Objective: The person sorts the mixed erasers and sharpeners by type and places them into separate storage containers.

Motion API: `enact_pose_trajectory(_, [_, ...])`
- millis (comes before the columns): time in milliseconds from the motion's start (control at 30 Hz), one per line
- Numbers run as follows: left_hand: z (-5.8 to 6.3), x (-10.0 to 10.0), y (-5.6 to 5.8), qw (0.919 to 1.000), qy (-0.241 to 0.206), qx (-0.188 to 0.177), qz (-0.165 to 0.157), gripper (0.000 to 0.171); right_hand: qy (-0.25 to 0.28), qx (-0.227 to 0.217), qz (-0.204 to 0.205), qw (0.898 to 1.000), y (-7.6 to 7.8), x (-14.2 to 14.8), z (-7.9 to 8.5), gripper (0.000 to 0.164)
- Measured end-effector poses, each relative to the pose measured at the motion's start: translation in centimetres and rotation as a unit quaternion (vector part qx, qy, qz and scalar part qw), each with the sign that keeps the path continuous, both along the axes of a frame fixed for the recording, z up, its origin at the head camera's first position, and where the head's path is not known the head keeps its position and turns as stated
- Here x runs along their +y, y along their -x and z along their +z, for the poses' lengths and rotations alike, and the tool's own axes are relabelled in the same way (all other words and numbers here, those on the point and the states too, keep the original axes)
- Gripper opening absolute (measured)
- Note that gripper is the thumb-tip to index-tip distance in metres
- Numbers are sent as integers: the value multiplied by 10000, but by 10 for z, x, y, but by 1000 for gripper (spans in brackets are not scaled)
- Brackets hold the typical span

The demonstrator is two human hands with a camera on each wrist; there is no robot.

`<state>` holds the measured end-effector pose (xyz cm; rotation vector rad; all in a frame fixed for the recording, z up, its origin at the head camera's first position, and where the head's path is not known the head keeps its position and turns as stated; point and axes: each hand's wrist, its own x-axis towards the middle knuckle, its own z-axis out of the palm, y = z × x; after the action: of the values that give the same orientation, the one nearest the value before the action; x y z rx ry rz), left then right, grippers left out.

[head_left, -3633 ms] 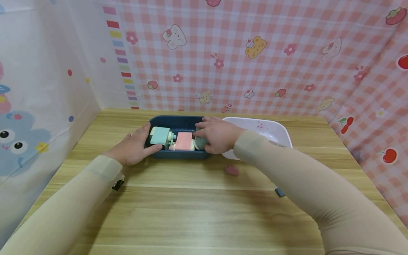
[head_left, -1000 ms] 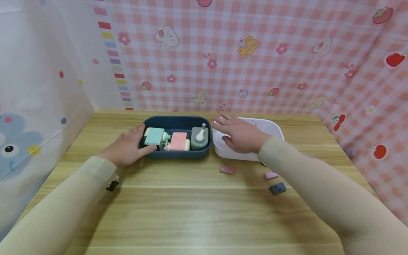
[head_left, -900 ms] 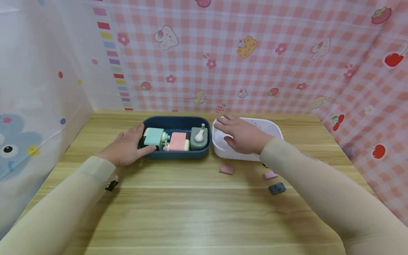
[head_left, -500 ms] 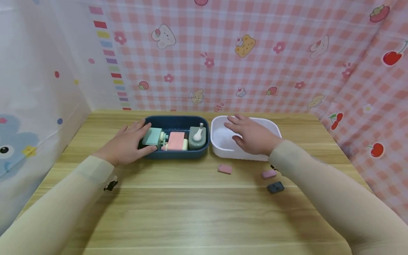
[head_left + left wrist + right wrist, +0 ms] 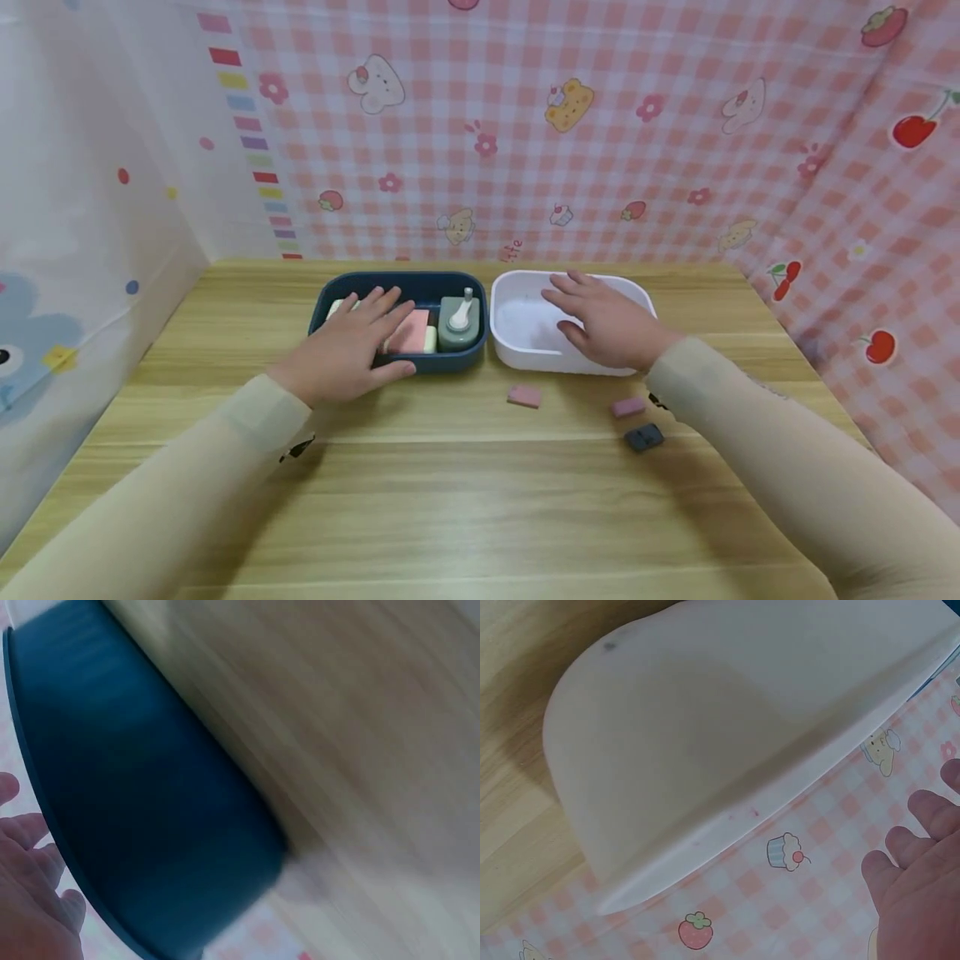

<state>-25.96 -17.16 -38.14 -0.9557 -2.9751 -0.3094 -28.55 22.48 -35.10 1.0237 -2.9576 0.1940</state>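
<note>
My left hand (image 5: 345, 346), fingers spread and straight, hovers over the left part of a dark blue basin (image 5: 450, 362). In the left wrist view the fingers lie beyond the rim of the blue basin (image 5: 142, 787). A grey-green pump bottle (image 5: 459, 325) with a white nozzle stands in its right end. Beside it lies a pink bottle (image 5: 411, 332), partly covered by my hand; the mint bottle is hidden behind the fingers. My right hand (image 5: 607, 323), fingers straight and holding nothing, is above the white basin (image 5: 525, 357). In the right wrist view that hand (image 5: 922, 877) is apart from the white basin (image 5: 675, 742).
On the wooden table (image 5: 465, 500), in front of the basins, lie a pink block (image 5: 524, 396), a purple-pink block (image 5: 628, 407) and a small dark grey block (image 5: 644, 437). A pink checked cloth (image 5: 450, 125) hangs behind the table.
My right hand has left the pump bottle and moved right over the white basin. My left hand has come off the blue basin's left rim and shifted right over the bottles.
</note>
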Motion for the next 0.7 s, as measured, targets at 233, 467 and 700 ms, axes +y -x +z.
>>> enact_pose_trajectory(233, [-5, 22, -3, 9995, 157, 96, -261, 88, 51, -82, -64, 9999, -4, 3, -1, 57])
enact_pose_trajectory(467, [-9, 35, -6, 9990, 327, 114, -290, 87, 218, 56, -9, 9997, -7, 7, -4, 54])
enact_pose_trajectory(700, [-9, 48, -7, 9977, 383, 186, -528, 87, 170, 97, 51, 9998, -11, 8, -6, 54])
